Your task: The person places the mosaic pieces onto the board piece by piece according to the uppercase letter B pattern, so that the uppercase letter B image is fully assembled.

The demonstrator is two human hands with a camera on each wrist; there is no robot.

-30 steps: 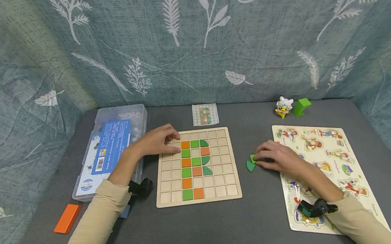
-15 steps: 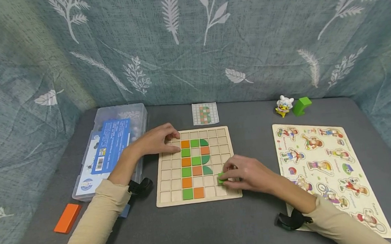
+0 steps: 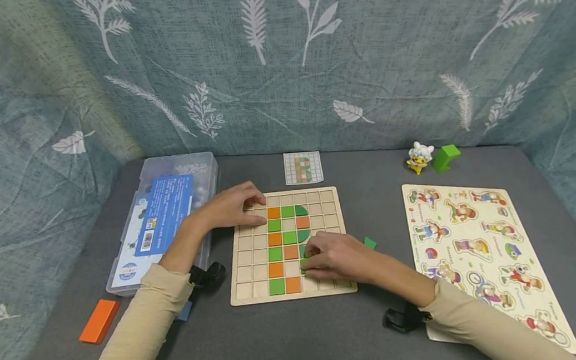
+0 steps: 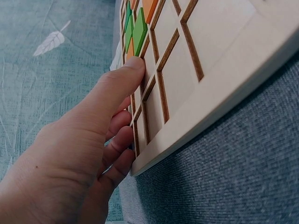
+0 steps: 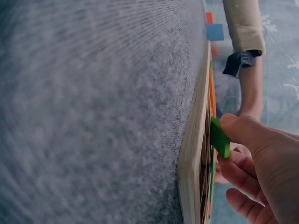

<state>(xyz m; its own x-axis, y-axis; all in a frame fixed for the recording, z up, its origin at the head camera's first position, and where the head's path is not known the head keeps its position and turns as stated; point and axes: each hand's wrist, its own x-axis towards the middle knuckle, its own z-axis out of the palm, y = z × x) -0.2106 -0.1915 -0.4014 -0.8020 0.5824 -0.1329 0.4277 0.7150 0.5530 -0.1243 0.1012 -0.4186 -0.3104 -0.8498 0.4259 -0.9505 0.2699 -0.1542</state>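
Note:
A wooden grid board (image 3: 351,294) lies on the dark cloth, with orange and green square tiles and dark green quarter-round tiles in its cells. My left hand (image 3: 229,206) holds the board at its upper left corner, the thumb on its face and the fingers bent at its edge (image 4: 149,161). Over the lower middle of the board, my right hand (image 3: 340,256) pinches a light green square tile (image 5: 219,138) between thumb and fingers. That tile is tilted in the right wrist view, close above the cells. The right hand hides part of the board beneath it.
A small pattern card (image 3: 303,168) lies beyond the board. One green quarter-round tile (image 3: 370,243) is right of it. A plastic case (image 3: 162,216) and an orange block (image 3: 99,321) are at left. A picture puzzle (image 3: 466,257), duck figurine (image 3: 419,157) and green block (image 3: 446,158) are at right.
My right hand has taken the green square tile from the cloth at the right and carried it left over the board. The left hand has stayed in place.

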